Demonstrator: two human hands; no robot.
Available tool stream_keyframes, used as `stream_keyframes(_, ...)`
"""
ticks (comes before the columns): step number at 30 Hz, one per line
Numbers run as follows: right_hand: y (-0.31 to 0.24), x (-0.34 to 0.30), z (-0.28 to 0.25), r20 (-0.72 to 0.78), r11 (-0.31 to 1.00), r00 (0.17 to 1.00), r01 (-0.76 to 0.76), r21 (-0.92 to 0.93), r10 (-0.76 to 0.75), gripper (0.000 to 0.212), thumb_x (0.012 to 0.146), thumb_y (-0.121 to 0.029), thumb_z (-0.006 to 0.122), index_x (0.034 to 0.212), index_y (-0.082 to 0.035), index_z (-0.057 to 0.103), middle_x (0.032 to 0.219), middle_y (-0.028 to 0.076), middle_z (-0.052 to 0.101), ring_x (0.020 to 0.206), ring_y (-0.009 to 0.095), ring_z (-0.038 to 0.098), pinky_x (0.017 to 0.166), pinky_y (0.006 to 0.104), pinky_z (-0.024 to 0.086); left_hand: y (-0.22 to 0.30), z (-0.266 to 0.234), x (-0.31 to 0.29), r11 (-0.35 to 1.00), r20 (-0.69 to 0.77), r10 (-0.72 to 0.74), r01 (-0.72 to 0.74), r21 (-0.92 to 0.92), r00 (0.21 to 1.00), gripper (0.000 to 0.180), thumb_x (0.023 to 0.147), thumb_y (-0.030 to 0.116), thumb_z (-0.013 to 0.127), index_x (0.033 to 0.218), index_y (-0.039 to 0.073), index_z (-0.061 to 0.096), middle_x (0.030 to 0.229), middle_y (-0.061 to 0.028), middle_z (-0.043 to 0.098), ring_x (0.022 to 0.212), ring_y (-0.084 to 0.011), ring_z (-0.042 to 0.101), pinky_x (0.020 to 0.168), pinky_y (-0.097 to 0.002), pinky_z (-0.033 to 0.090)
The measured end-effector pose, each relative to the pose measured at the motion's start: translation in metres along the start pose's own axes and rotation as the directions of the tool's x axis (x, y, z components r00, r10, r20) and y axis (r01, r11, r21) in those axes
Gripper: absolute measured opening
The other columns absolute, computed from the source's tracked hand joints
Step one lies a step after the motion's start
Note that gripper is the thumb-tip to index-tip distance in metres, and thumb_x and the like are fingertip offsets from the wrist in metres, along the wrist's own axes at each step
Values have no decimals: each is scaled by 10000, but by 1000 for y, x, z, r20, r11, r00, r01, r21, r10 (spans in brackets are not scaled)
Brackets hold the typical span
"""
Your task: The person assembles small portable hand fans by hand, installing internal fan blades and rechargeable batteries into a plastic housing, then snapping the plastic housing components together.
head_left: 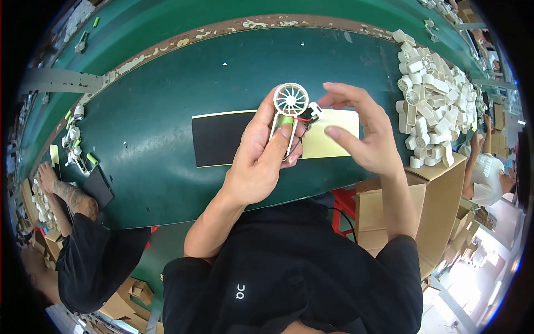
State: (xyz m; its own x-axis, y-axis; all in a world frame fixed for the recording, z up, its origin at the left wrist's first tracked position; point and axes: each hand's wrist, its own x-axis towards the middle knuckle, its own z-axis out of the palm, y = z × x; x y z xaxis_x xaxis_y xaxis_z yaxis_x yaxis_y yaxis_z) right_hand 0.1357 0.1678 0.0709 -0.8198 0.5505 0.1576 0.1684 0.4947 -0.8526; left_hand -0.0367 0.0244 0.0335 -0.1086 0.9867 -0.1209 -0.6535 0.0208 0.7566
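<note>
My left hand (260, 150) is closed around a small white handheld fan body (291, 100), its round spoked grille pointing away from me. Under my left thumb lies a green cylindrical battery (286, 121) in the fan's narrow frame. Red and black wires run from it to a small white part with a dark piece (315, 111) at the right of the grille. My right hand (364, 128) is open just right of that part, thumb and fingers apart, with nothing in it. Beneath both hands is a flat mat, black on the left and pale yellow (331, 139) on the right.
A heap of white plastic fan housings (428, 106) lies at the table's right end, above an open cardboard box (439, 195). At left, a co-worker's arm (75, 197) reaches near fan parts with green batteries (92, 159). A raised, chipped edge (222, 32) bounds the green table's far side.
</note>
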Motion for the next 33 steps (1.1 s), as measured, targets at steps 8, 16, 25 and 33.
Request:
stream_keyframes(8,0,5,12,-22,912,921,383,-149,-390,265,769,-40,853,1015,-121,797,1271,125,647,1128,277,616,844,365,542,5,11,-5,1000,5,10,-10,13,1000,438,1101,127,430,1516,-3,376,1067,-43,582,693,-48,496,547,-195,343)
stream_keyframes(16,-21,7,11,-4,993,994,109,49,-109,142,788,4,791,907,-33,723,1202,161,609,1082,261,611,899,370,508,-2,-5,-3,981,135,-42,66,-181,990,698,1006,57,433,1649,27,165,1340,-82,525,877,-116,487,744,-255,447)
stream_keyframes(25,-36,12,21,-101,991,995,-27,-131,13,123,750,-4,775,852,-11,706,996,89,611,901,203,618,799,308,490,-9,-2,-11,923,54,54,-70,377,997,830,979,-3,406,1634,-61,-100,1593,-192,369,1304,-236,499,1107,-357,410)
stream_keyframes(33,-34,17,28,-108,984,994,-14,-176,-6,141,747,-5,791,868,-14,719,986,97,622,842,212,627,756,305,507,-21,-4,-9,905,-16,159,-140,401,987,707,1044,-15,362,1673,20,42,1367,-71,525,912,-94,497,795,-246,462)
